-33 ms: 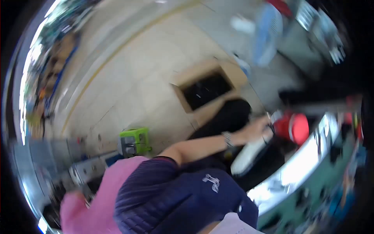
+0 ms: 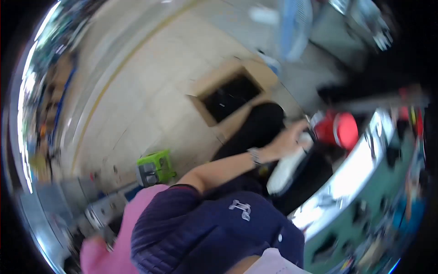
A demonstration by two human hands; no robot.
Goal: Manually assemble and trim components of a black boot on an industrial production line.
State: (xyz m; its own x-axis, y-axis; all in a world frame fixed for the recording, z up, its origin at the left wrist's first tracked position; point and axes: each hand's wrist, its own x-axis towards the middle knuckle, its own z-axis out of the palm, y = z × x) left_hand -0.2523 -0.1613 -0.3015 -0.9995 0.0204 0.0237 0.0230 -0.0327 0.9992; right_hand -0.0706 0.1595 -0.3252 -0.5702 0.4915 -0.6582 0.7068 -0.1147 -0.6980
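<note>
My left hand (image 2: 288,142) reaches across from the left sleeve, over my dark-trousered legs. Its fingers curl around the upper end of a long white object with a rounded lower end (image 2: 279,178). Blur hides what kind of thing this is. Just beyond the fingertips is a red, rounded thing with a pale band (image 2: 336,130); I cannot tell whether the two touch. A metal-banded watch (image 2: 255,157) sits on that wrist. My right hand does not show.
An open cardboard box (image 2: 207,114) with dark contents stands on the tiled floor ahead. A green and grey plastic item (image 2: 155,168) is at the left. A person in a pink top (image 2: 127,228) is close by my left. At right runs a green work surface (image 2: 337,246); a fan (image 2: 294,29) stands far off.
The whole view has shifted slightly, so box, floor and red thing appear a little further left and up. My left hand keeps the same grip on the white object.
</note>
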